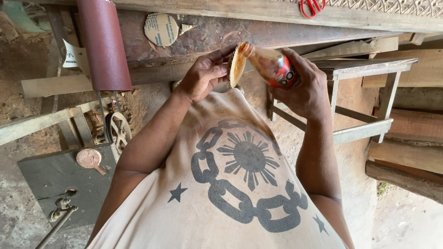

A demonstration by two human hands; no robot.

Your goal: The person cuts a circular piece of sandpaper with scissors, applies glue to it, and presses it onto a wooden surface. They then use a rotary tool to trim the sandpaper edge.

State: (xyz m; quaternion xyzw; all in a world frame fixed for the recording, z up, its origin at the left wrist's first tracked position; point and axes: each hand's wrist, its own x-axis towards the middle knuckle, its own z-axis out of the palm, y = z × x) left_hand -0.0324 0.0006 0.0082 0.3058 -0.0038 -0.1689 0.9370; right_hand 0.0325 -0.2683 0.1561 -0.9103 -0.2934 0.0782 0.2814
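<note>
I see my left hand (203, 74) pinching a round, tan disc (237, 64), thin and rough-faced, held on edge in front of my chest. My right hand (307, 90) is wrapped around a clear plastic bottle (272, 67) with a red label, tilted so its mouth touches the disc. Below both hangs my dusty cream shirt (221, 203) with a chain print. A dark red sanding roll (104, 44) stands at left, a grey metal frame (364, 99) at right, and a small spoked wheel (118, 131) low left.
</note>
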